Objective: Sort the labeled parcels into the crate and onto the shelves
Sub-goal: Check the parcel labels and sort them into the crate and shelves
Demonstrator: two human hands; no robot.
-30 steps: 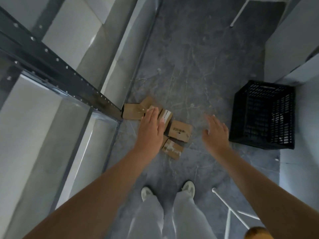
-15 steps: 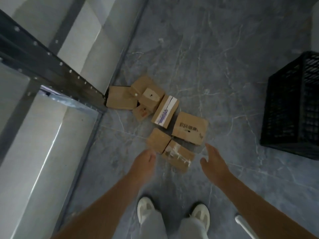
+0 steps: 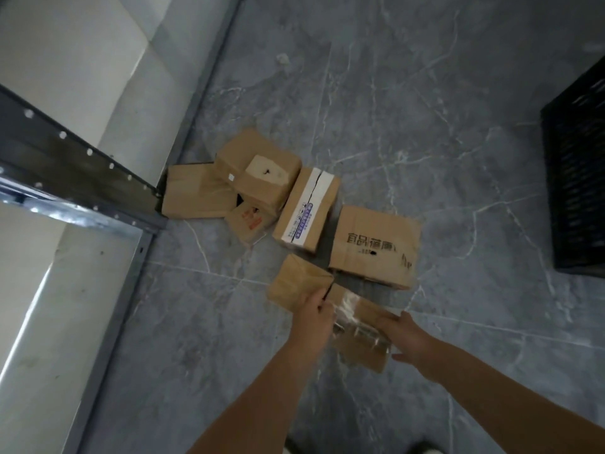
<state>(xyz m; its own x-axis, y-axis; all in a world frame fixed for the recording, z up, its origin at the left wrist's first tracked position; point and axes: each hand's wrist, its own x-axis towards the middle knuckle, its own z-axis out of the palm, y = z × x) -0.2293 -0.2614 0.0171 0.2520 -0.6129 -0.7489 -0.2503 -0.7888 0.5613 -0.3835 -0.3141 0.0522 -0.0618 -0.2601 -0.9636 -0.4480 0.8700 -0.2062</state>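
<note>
Floor (image 3: 409, 93): grey marbled tile, bearing the whole pile; parcels heaped here, probably for picking from above.
Shelving unit (image 3: 78, 178): dark perforated steel beam and grey uprights at left, pale boards between; corner post touching the leftmost flat parcel (image 3: 193, 191), so that one likely needs sliding clear before lifting.
Black crate (image 3: 576, 178): lattice plastic, at the right edge, well apart from the pile; only partly in view, contents not visible.
Printed carton (image 3: 373, 244): largest of the heap, dark characters on top, lying flat just beyond the taped parcel and close against it; far edge of that parcel crowded.
White-taped box (image 3: 306, 209): long, tilted, leaning between the printed carton and the stacked pair (image 3: 262, 172) behind it.
Red-marked parcel (image 3: 250, 221): small, wedged under the stacked pair; awkward to free before those above.
Taped parcel (image 3: 357, 332): nearest of all, glossy clear tape across it, lying between both hands; apparently the one chosen.
Small plain box (image 3: 299, 283): touching the taped parcel's left corner.
Left hand (image 3: 314, 309): fingers curled down at the seam between small plain box and taped parcel; which one gripped, cannot tell.
Right hand (image 3: 406, 335): spread flat, fingers on the taped parcel's right side, thumb free; bracing, not yet closed.
Sorting stage: early; no parcel visibly sorted yet.
</note>
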